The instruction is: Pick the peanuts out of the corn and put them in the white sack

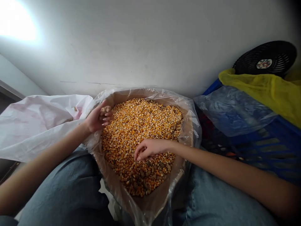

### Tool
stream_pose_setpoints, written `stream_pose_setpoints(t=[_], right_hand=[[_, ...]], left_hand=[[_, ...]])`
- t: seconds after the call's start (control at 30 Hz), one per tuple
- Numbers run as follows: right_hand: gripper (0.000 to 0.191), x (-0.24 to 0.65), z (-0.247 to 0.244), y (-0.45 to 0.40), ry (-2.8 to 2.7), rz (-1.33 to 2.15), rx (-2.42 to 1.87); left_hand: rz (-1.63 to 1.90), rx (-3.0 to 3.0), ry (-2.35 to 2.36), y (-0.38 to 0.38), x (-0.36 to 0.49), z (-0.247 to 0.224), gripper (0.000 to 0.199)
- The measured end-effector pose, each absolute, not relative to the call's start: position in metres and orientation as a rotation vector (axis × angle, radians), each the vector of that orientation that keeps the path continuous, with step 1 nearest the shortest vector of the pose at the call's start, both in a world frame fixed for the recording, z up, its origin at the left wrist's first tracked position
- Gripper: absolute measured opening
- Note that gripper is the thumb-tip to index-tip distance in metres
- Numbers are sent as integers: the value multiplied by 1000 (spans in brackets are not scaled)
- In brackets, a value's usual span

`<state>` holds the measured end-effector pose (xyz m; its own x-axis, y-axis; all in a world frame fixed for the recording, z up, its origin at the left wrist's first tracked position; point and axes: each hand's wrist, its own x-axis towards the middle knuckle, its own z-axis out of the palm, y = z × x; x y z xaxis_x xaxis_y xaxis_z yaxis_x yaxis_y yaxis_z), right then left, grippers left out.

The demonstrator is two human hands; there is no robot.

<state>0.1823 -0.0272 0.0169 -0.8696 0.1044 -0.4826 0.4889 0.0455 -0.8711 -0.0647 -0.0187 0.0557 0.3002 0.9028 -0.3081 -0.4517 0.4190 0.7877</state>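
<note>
Yellow-orange corn kernels (pixel 141 122) fill a container lined with a clear plastic bag (pixel 162 201), which stands between my knees. Unshelled peanuts (pixel 147 172) lie mixed among the kernels, mostly at the near side and along the right. My left hand (pixel 95 119), palm up at the container's left rim, cups a few peanuts (pixel 105 110) in its curled fingers. Low over the near middle of the corn hangs my right hand (pixel 151 149), its fingers bent down and drawn together. What those fingertips hold, if anything, is hidden.
A white sack (pixel 42 116) lies at the left, against the container. To the right stands a blue plastic crate (pixel 270 150) with clear plastic and yellow mesh (pixel 263 91) over it. Behind it rests a black fan grille (pixel 265 59). A pale wall (pixel 145 44) closes off the back.
</note>
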Motion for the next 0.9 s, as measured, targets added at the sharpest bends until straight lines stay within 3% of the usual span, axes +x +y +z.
stream_pose_setpoints(t=[0.17, 0.27, 0.37, 0.53, 0.7, 0.83, 0.9], right_hand=[[27, 190, 15, -51, 2558, -840, 313], [29, 189, 4, -63, 2570, -559, 149], [22, 184, -11, -66, 2574, -416, 29], [15, 176, -34, -65, 2518, -319, -107], [16, 172, -31, -65, 2504, -351, -48], [25, 175, -14, -52, 2492, -613, 183], [28, 182, -6, -42, 2501, -839, 307]], left_hand=[[224, 1169, 981, -38, -11, 51, 28], [38, 1713, 918, -68, 22, 35, 12], [-41, 2244, 795, -105, 46, 5, 17], [-404, 2627, 354, -139, 61, -42, 24], [-308, 2692, 311, -136, 62, -48, 23], [-297, 2162, 546, -111, 65, -25, 5], [-304, 1676, 597, -93, 63, -11, 6]])
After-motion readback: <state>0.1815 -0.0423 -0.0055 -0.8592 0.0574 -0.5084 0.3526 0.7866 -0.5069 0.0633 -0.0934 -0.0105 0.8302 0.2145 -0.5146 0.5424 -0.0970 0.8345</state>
